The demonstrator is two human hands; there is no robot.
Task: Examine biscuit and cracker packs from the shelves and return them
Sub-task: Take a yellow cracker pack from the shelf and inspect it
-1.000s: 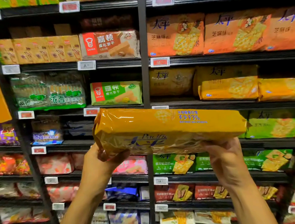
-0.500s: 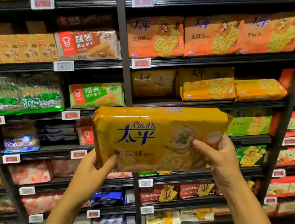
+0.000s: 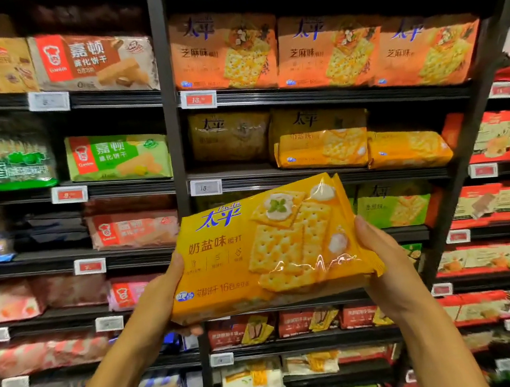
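Rotated face-on since earlier, cracker pack (image 3: 254, 251) is clamped endwise by curled fingers of left hand (image 3: 157, 301) and right hand (image 3: 384, 261), below price tag (image 3: 205, 187).

You've 1 yellow cracker pk (image 3: 264, 250) held up; just above it 2 flat yellow pks (image 3: 322, 149), higher above it 3 orange pks (image 3: 326, 52).

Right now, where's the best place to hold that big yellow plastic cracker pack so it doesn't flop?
By its two short ends, one from each side, probably. The yellow plastic cracker pack is long, flat and tilted, and the left hand and right hand grip it just there, thumbs in front.
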